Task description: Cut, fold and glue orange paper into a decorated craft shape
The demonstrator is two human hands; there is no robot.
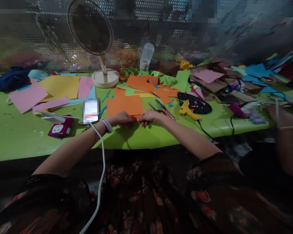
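Lying on the green tabletop [158, 136] directly before the person, the orange sheet [124, 104] has its near edge towards the table's front. Left hand [124, 119]: fingers bent in at that edge, apparently pinching it. Right hand [147, 116]: just beside the left, thumb and fingers likewise drawn together on the edge; the exact fingertip contact is partly hidden from where I stand.

Handling, by judgement: light and thin, moderately stiff if it is craft card, as it looks; not slippery, but liable to crease or tear under a hard pull. Advised hold: a light two-handed pinch at the near edge, the rest supported flat.

Markings: no brand or lettering found on the sheet. The phone [91, 109], left of it, has a lit but obscured screen; no text legible. The maroon socket box [61, 126] bears small pale marks, too small to read. The yellow glue gun [186, 108] shows no readable wording.
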